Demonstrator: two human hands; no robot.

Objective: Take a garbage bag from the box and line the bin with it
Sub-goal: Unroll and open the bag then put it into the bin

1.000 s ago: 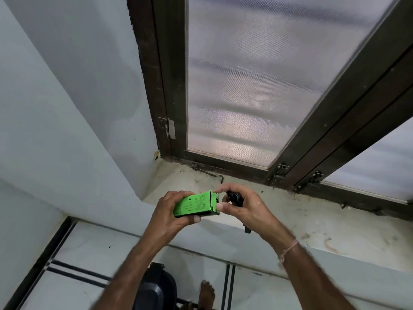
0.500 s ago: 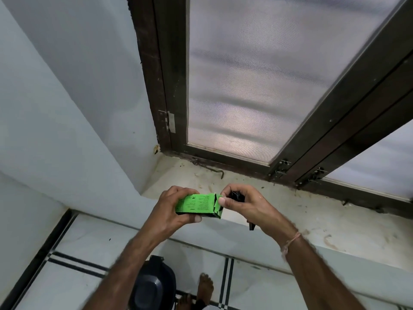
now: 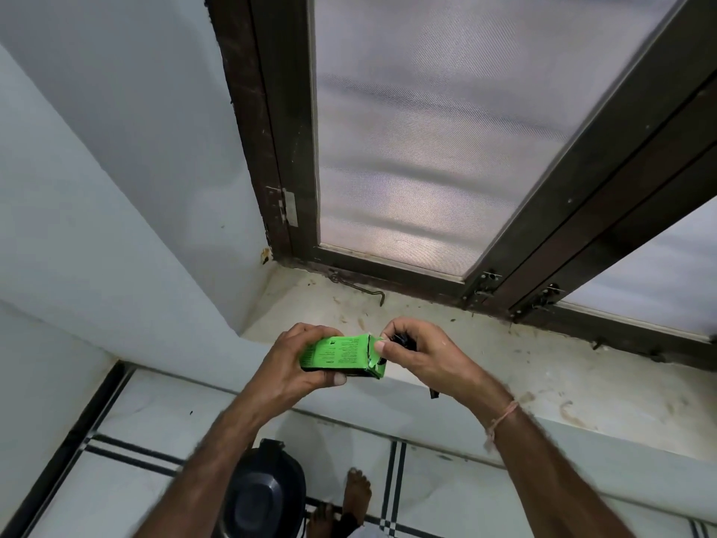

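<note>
My left hand [image 3: 289,361] grips a small green box [image 3: 341,355] held sideways in front of a windowsill, its open end flap torn toward the right. My right hand [image 3: 423,353] is closed around a bunched black garbage bag [image 3: 403,339] beside that open end, thumb against the flap. A black tail of the bag [image 3: 433,393] hangs below the right palm. Most of the bag is hidden in the fist. The black bin [image 3: 264,495] stands on the floor below my left forearm, lid shut.
A stained stone windowsill [image 3: 543,366] runs behind my hands under a dark-framed frosted window [image 3: 426,130], with a metal hook latch [image 3: 357,287] on it. A white wall [image 3: 97,188] is at left. My bare foot [image 3: 355,498] is beside the bin on tiled floor.
The hands have stayed together at the box. My right thumb has shifted onto the box's end flap, and the view has tilted slightly so the bin shows more.
</note>
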